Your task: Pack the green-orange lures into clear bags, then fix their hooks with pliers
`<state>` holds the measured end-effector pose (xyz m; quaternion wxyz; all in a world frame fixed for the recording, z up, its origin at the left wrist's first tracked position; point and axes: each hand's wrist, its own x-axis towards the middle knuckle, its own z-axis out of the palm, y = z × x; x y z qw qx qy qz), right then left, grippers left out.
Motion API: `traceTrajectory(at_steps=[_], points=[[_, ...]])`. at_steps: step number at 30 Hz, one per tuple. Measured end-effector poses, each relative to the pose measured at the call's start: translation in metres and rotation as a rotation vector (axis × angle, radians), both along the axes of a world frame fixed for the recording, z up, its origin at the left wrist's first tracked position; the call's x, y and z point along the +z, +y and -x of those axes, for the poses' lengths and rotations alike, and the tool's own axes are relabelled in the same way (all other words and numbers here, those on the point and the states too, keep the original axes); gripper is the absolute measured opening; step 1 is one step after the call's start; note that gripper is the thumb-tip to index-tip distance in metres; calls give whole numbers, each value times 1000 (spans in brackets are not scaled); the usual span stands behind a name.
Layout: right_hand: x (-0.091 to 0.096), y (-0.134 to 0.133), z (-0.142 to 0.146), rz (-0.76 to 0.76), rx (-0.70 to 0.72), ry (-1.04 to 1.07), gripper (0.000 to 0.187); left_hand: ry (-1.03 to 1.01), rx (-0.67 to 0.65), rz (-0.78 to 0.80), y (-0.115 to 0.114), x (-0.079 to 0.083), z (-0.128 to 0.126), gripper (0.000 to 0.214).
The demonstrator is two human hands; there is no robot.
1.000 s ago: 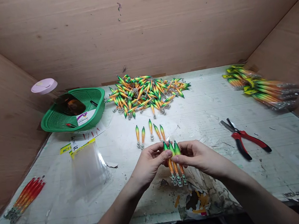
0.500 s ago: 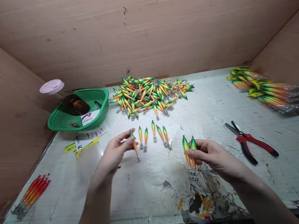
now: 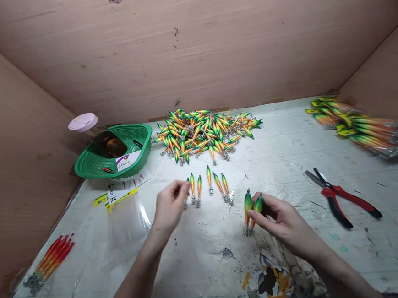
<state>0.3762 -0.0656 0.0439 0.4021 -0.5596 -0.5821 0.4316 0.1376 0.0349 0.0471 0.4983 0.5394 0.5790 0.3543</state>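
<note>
My left hand (image 3: 171, 207) is pinched on one green-and-orange squid lure (image 3: 186, 203) at the left end of a short row of lures (image 3: 209, 184) lying side by side on the white table sheet (image 3: 289, 160). My right hand (image 3: 281, 221) is closed on two lures of the same kind (image 3: 252, 204), held tips up with their hooks touching the sheet. A big loose pile of these lures (image 3: 204, 131) lies behind the row.
A green basket (image 3: 93, 167) and a pink lid (image 3: 82, 122) sit at the back left. Clear bags with yellow labels (image 3: 125, 217) lie beside my left hand. Red lures (image 3: 51, 261) lie front left, red-handled pliers (image 3: 340, 195) right, bagged lures (image 3: 362, 127) back right. Cardboard walls enclose the table.
The hands held three lures together, then parted. My left hand carried one lure to the left end of the row. My right hand kept two and lowered them to the sheet.
</note>
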Motion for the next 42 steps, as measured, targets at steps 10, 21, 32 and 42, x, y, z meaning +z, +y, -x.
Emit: traceTrajectory(at_steps=[10,21,32,42], points=[[-1,-18,20,-1007,61,-890,26,-873,-354,737,-89,6,-51,29],[-36,-48,-38,-689,-231,-911,44,-835,-95,683,-94,-11,-61,41],[-86,-41,-145,45,-843,-1166,50,-802,-177,618,-99,-8,-55,39],[-40,-37,-123,-17,-677,-915,35,-765,-139,547,-96,-9,-53,38]])
